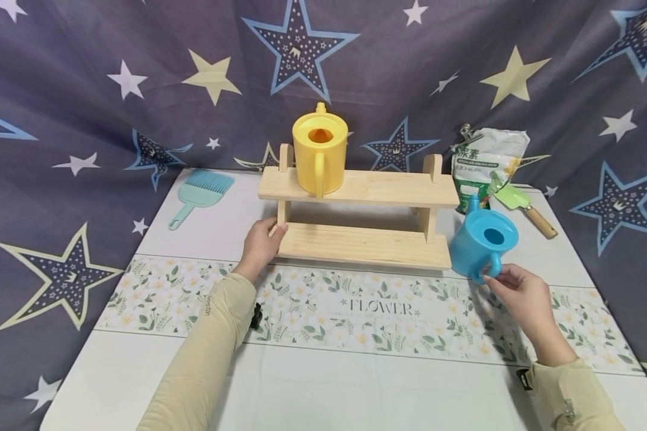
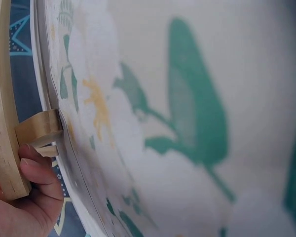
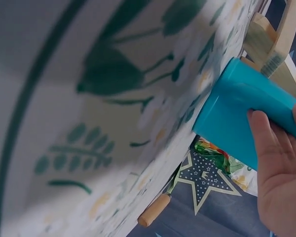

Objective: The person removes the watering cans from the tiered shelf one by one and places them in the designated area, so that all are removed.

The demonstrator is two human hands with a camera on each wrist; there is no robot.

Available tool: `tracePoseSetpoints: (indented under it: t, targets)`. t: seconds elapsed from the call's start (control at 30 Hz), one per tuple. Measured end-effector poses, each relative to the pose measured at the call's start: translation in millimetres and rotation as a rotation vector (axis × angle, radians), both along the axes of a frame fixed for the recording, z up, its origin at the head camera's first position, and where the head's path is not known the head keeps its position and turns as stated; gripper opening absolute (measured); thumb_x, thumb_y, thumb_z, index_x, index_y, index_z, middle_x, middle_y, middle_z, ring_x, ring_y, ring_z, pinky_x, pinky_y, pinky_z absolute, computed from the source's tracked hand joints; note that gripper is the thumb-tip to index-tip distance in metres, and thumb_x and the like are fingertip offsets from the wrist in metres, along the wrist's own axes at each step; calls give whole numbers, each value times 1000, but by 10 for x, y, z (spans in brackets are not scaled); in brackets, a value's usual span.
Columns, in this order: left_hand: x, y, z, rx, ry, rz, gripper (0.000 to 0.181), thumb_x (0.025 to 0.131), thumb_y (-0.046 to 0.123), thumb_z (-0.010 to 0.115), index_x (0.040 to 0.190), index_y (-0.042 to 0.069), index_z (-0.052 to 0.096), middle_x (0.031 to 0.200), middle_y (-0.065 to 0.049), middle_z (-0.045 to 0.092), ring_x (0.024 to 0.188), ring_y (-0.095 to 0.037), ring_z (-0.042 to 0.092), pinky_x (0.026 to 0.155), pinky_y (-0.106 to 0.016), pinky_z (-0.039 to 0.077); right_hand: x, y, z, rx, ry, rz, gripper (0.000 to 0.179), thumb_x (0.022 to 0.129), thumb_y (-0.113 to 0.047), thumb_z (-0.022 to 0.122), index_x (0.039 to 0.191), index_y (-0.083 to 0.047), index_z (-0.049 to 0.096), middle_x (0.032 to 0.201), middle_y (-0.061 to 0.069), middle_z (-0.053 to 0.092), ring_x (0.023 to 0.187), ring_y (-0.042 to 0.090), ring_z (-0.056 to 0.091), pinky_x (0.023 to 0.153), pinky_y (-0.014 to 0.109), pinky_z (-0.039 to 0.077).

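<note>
A two-tier wooden shelf stands on the table. My left hand grips the left end of its lower board, with fingers and thumb on either side of the wood in the left wrist view. A yellow watering can sits upright on the top board, left of centre, handle towards me. By the shelf's right end is a blue watering can, its spout pointing away. My right hand holds this can by its handle. The right wrist view shows the can's side close to the tablecloth; whether its base touches is unclear.
A teal dustpan with brush lies at the back left. Behind the blue can stand a clipped white and green bag and a green hand trowel with a wooden handle. A star-patterned curtain borders the table's back and sides.
</note>
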State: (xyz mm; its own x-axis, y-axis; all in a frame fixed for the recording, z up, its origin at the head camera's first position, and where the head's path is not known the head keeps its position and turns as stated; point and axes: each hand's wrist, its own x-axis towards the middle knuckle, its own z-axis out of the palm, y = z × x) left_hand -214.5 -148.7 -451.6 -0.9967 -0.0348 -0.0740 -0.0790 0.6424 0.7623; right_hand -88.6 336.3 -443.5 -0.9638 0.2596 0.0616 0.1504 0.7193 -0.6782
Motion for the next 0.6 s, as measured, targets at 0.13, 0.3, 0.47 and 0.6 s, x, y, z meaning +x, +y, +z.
tracePoseSetpoints:
  t: [0.13,0.3,0.47,0.6]
  targets:
    - [4,-7,-1,2,0,0,50,103,35,50,140,2,50,122,-22,53,107,-33,55,96,-48,45,-33,77,-120,-29,15,13,30,90,-28,73,103,-2,67,103,19,71,90,26,70,65,44,57]
    - [8,-8,-5,8,-1,2,50,103,34,50,140,2,50,122,-22,53,109,-34,55,97,-49,43,-71,192,-276,-14,37,43,36,89,-40,71,103,-6,67,102,16,72,85,14,70,57,25,55]
    - [10,-4,-3,1,-4,3,51,102,36,50,140,2,50,123,-22,53,113,-34,54,100,-50,42,-38,116,-168,11,40,55,34,90,-33,72,105,-3,67,103,19,71,86,18,70,59,32,57]
    - [-2,1,3,-6,-2,2,51,102,36,50,140,2,50,124,-22,54,114,-35,54,101,-50,41,22,-13,17,25,19,53,36,91,-23,71,116,2,63,107,24,69,94,34,69,65,32,58]
